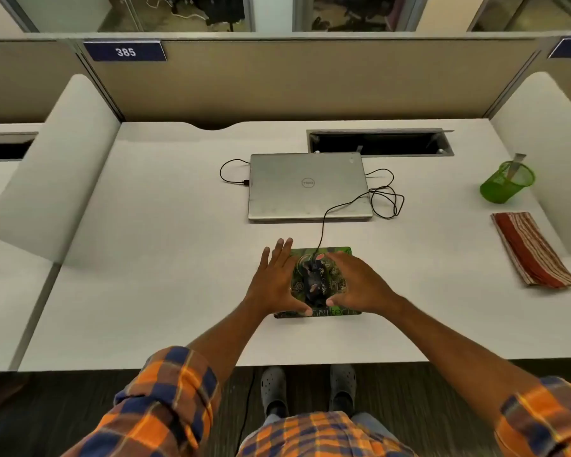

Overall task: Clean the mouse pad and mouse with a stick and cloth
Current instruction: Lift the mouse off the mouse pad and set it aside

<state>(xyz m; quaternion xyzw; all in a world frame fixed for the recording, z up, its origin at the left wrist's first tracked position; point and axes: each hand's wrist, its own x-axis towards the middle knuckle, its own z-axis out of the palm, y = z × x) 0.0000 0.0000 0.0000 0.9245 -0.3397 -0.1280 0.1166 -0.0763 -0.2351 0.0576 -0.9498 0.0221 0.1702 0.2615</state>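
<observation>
A green printed mouse pad (338,252) lies near the desk's front edge, with a dark wired mouse (314,281) on its middle. My left hand (275,281) rests flat on the pad's left edge, fingers spread, holding nothing. My right hand (355,284) lies palm down over the pad's right part, fingers apart, beside the mouse. The two thumbs nearly meet below the mouse. A folded red striped cloth (532,249) lies far right on the desk. A stick (515,164) stands in a green mesh cup (505,183) at the right back.
A shut silver laptop (309,188) sits behind the pad, with the mouse cable (381,199) looping at its right. An open cable slot (379,142) is behind it. White side dividers (56,166) flank the white desk (165,258).
</observation>
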